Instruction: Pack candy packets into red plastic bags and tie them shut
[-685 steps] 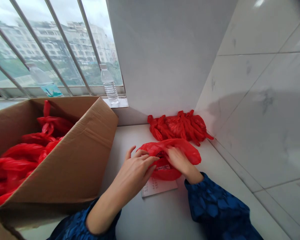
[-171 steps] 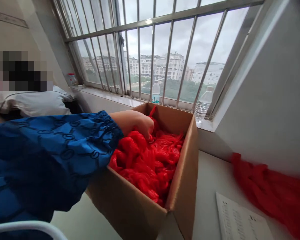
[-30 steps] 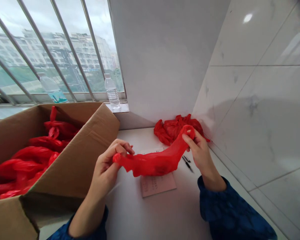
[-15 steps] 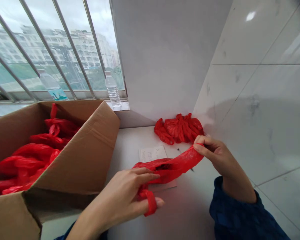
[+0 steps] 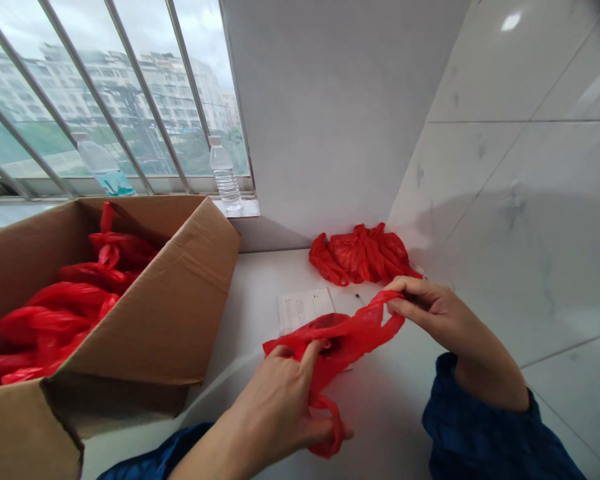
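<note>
left hand point(image 5: 280, 403) gripping red bag point(image 5: 353, 340), thumb through loop | right hand point(image 5: 433, 308) pinching its handle | bag apart from carton point(image 5: 173, 313) edge and tiled wall point(image 5: 505, 240)

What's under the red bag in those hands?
White paper with writing pokes out beneath the red bag, on the white table. Whatever the bag and left hand cover can't be seen.

I face a grey wall point(image 5: 325, 120), which meets glossy, marbled tiles point(image 5: 525, 267) on my right. To my left, a bright, barred window point(image 5: 100, 99) shows pale buildings point(image 5: 173, 87). Below me spreads a white tabletop point(image 5: 390, 413).
</note>
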Demonstrator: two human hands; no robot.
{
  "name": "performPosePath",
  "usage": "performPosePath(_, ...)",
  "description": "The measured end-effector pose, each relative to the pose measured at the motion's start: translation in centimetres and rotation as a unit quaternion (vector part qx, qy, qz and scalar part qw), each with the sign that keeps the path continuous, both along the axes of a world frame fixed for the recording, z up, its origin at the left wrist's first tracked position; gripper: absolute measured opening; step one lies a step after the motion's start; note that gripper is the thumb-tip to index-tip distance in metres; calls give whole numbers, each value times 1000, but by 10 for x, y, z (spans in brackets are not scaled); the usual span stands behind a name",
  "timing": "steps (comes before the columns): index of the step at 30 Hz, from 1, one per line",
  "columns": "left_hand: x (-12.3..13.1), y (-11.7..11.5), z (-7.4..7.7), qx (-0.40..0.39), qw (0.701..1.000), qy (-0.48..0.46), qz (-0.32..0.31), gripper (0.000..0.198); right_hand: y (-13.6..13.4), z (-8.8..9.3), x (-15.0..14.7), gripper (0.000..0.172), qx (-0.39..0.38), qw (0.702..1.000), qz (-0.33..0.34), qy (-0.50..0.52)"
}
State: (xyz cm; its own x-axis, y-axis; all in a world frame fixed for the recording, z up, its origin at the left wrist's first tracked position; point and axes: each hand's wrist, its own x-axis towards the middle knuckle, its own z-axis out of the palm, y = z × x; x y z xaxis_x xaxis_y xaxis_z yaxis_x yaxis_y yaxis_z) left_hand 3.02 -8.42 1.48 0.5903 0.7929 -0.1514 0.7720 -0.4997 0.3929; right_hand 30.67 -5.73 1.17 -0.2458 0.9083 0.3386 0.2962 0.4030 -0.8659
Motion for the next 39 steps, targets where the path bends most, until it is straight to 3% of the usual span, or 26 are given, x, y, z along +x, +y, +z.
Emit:
performPosePath(3,2,2,-7,42,998,34,-11,58,-3,2,1,22,-17,1000,14,-13)
performPosePath(6,2,3,-13,64,997,42,-26,58,-6,3,2,25,-34,998,36,-32)
performPosePath(10,0,1,-15,63,996,52,-27,57,-4,2,0,27,-70,994,87,19)
performPosePath(14,-3,1,-7,71,996,46,-33,51,-1,3,-3,25,-72,991,105,52)
performPosePath(18,-7,1,6,45,995,77,-43,41,-2,7,-6,24,-62,992,109,32)
performPosePath(22,-13,0,9,41,995,85,-44,39,-7,9,-5,20,-66,989,132,22)
performPosePath(27,-18,-1,4,39,995,88,-39,40,-9,8,-4,20,-91,981,167,30)
performPosePath(32,-19,2,3,61,996,50,-45,41,-7,6,-3,20,-99,983,142,58)
performPosePath(39,-23,0,16,54,997,12,-62,63,-5,7,-3,20,-57,991,112,51)
